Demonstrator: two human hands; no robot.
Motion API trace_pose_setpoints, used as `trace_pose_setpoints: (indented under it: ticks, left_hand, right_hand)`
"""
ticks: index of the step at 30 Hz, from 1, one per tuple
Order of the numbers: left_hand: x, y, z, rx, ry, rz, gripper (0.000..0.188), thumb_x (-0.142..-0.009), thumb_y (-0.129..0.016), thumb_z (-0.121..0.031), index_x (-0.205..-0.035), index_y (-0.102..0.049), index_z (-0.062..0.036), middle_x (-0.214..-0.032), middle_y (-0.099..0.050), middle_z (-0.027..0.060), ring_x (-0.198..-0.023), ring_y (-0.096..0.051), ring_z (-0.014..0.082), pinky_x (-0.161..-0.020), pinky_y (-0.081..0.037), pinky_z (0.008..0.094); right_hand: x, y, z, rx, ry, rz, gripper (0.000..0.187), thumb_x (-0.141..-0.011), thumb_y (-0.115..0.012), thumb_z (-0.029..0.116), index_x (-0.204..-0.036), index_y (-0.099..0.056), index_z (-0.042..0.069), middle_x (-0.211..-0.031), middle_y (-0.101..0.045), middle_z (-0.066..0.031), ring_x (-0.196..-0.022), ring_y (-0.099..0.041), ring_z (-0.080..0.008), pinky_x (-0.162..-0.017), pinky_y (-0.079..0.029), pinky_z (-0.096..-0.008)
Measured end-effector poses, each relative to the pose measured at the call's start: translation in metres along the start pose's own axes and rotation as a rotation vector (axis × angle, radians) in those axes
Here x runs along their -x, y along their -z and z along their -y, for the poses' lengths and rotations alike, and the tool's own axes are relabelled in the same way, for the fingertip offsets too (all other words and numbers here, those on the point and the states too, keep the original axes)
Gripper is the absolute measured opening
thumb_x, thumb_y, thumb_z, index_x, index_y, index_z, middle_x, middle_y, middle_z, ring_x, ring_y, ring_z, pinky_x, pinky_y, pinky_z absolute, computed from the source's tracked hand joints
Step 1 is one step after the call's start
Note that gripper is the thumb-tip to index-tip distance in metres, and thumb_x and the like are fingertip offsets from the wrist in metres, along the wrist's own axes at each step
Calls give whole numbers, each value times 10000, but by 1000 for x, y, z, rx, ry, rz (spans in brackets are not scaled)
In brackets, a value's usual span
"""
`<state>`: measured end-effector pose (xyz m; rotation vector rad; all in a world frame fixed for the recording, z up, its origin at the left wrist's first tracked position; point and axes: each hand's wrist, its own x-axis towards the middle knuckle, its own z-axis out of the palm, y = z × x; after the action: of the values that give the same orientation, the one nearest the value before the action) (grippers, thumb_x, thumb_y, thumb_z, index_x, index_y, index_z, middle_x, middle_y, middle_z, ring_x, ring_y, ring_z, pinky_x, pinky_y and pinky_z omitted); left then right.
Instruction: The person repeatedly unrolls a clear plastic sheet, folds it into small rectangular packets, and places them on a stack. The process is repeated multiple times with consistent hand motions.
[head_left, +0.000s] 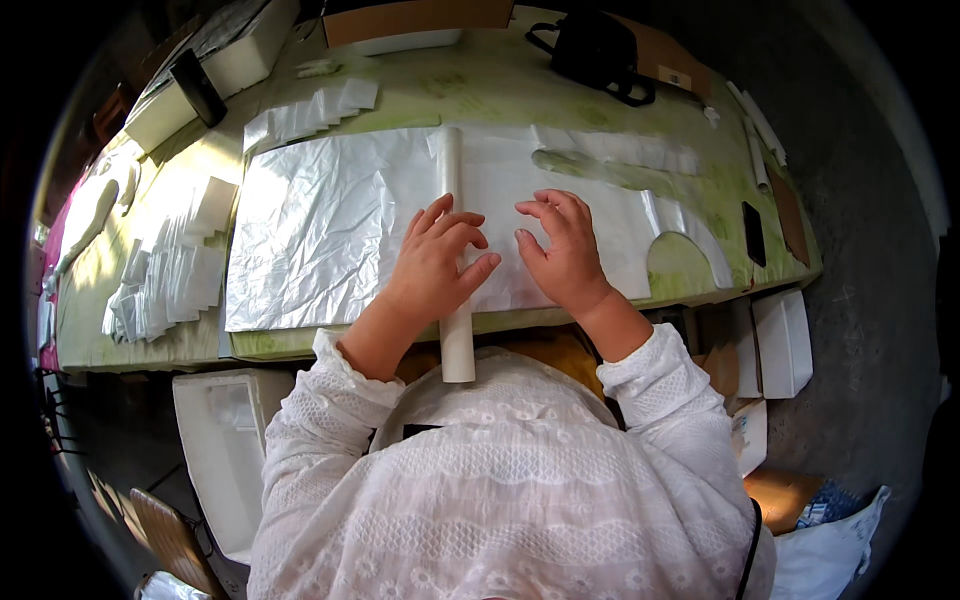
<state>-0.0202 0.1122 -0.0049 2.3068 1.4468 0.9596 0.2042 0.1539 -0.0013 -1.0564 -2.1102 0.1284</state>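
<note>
A long white tube (457,340) lies front to back across the green-covered table (440,90), its near end jutting past the table edge toward my body. It rests on a wide sheet of crinkled clear plastic film (310,230) spread over the tabletop. My left hand (440,255) is over the middle of the tube, its fingers loosely bent and apart; whether it touches the tube I cannot tell. To the right, my right hand (562,245) is over the film with fingers curved and spread, nothing between them. Past the right hand, a strip of film (690,235) curls near the table edge.
Stacks of folded clear packets (165,270) lie at left, with another row (310,112) behind the film. A black bag (590,52) sits at the back. At right are a phone (753,233) and thin white tubes (762,130). A white foam box (225,440) stands below the table.
</note>
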Motion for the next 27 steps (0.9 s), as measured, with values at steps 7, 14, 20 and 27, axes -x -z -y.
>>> trace_pose_setpoints:
  ticks: [7,14,20,27]
  left_hand:
    - [27,2,10,123,175,-19,366,-892,-700,-223,-1253,-686,-165,-1591,-459,81,-1480,-364,423,-1198,-343,506]
    - [25,5,7,198,181,-96,529,-878,-702,-200,-1385,-563,-140,-1533,-516,77,-1425,-413,403,-1186,-357,483]
    - [37,-5,23,345,87,-751,330,-851,-607,30,-1161,-570,-75,-1205,-627,140,-1159,-541,339,-1042,-406,436]
    - [-25,50,10,223,-177,265,363,-1051,-526,-354,-1253,-679,-94,-1335,-671,98,-1414,-453,405,-1173,-328,493]
  right_hand:
    - [-75,-62,-28,475,-253,397,550,-967,-618,495,-1455,-582,244,-1673,-247,-167,-1551,-131,-433,-1231,-139,-638]
    - [-93,-91,-33,428,-226,274,604,-959,-627,372,-1457,-524,45,-1593,-424,-111,-1526,-259,-366,-1212,-176,-660]
    - [-33,-68,62,-326,210,382,361,-876,-686,182,-1225,-692,91,-1304,-668,-112,-1381,-495,-352,-1197,-286,-596]
    - [-6,-78,82,-415,120,330,422,-836,-718,60,-1247,-623,51,-1163,-647,-167,-1151,-589,-364,-990,-489,-459]
